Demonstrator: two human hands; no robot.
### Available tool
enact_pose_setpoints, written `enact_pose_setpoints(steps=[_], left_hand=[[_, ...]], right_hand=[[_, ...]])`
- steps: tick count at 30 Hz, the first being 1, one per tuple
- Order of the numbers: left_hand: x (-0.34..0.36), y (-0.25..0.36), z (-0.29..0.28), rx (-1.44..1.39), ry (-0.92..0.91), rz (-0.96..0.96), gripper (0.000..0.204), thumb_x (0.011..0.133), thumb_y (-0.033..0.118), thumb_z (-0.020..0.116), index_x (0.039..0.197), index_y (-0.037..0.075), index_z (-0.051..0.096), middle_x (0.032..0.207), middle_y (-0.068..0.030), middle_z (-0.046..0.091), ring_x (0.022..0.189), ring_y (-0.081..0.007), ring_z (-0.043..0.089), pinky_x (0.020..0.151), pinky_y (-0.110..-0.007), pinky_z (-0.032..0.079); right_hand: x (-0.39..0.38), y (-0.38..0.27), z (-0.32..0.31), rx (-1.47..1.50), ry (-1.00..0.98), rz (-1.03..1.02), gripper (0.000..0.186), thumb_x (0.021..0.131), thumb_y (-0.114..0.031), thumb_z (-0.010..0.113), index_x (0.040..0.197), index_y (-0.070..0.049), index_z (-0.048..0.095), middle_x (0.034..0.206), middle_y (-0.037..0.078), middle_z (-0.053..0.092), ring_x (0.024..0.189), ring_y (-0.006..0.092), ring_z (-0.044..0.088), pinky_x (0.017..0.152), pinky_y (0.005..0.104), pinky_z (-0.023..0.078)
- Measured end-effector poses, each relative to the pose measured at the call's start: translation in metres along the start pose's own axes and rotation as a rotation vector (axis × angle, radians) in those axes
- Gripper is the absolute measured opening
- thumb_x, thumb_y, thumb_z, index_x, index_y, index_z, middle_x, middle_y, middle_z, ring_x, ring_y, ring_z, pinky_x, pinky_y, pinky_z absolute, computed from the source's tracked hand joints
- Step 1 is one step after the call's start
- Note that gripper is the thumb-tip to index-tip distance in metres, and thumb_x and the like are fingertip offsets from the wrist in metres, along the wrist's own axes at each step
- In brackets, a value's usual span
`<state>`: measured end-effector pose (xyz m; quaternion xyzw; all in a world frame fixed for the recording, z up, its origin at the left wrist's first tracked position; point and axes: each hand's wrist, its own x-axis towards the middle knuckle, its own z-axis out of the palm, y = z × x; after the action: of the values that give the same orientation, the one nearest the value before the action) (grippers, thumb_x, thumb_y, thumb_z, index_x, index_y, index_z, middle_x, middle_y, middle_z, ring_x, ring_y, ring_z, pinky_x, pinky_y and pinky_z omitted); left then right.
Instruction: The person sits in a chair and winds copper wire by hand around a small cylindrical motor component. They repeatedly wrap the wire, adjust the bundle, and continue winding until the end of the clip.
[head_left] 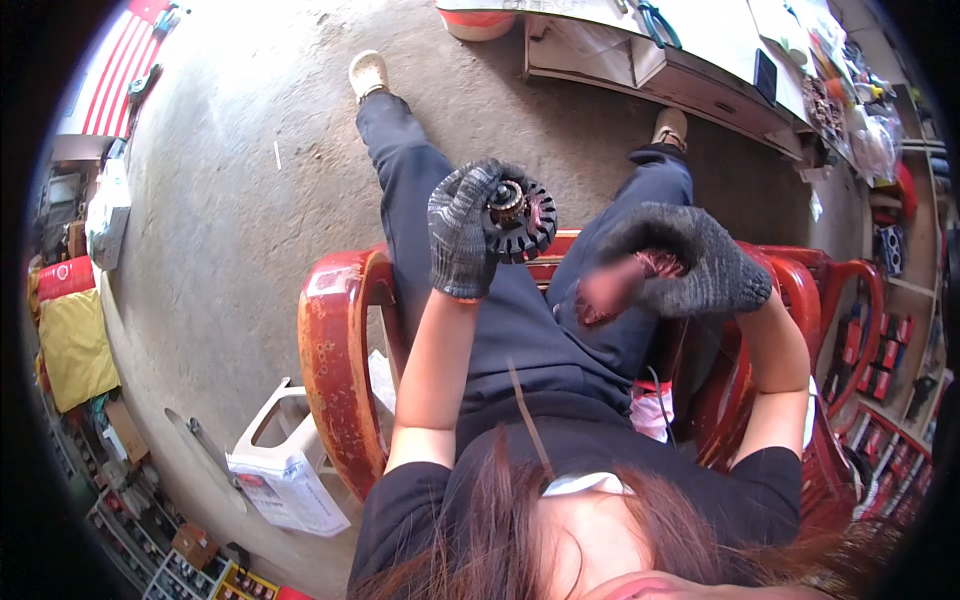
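Both my hands wear dark grey knitted gloves. My left hand (460,225) is wrapped round a motor armature (524,240), held above my lap. Its slotted black core and ringed commutator face up, with reddish copper windings showing at the side. To the right, over my thigh, the fingers of my right hand (705,258) curl round a dark reddish thing with strand-like texture (660,264). Part of it is smeared, and I cannot make out its kind. The two hands are apart.
I sit in a worn red wooden armchair (335,355). A pale plastic stool (285,425) with a printed bag stands at the left. Ahead on the right is a white workbench (700,40) with drawers, pliers (655,25) and a phone (765,75). Shelves of parts line both sides.
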<state>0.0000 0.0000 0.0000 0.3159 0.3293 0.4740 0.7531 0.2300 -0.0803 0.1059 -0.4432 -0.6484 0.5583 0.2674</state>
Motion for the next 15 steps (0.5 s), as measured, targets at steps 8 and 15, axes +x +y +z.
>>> enact_pose_setpoints(steps=[8, 15], left_hand=[[-0.025, 0.017, 0.015, 0.112, -0.235, -0.117, 0.028, 0.086, 0.011, 0.067, 0.107, -0.007, 0.064, 0.081, -0.0081, 0.066, 0.066, -0.0115, 0.061, 0.058, -0.024, 0.050], [-0.031, 0.017, 0.016, 0.104, -0.397, -0.123, 0.035, 0.083, 0.005, 0.071, 0.114, -0.007, 0.060, 0.077, -0.0077, 0.064, 0.056, -0.0097, 0.058, 0.046, -0.021, 0.044]], right_hand=[[-0.004, 0.001, -0.013, 0.228, 0.149, 0.518, 0.037, 0.085, -0.028, 0.069, 0.111, -0.003, 0.062, 0.075, 0.004, 0.063, 0.058, 0.0092, 0.057, 0.049, 0.0222, 0.046], [-0.004, -0.001, -0.013, 0.197, 0.126, 0.546, 0.036, 0.084, -0.031, 0.070, 0.107, -0.004, 0.064, 0.076, 0.004, 0.063, 0.058, 0.0088, 0.057, 0.049, 0.0220, 0.045]])
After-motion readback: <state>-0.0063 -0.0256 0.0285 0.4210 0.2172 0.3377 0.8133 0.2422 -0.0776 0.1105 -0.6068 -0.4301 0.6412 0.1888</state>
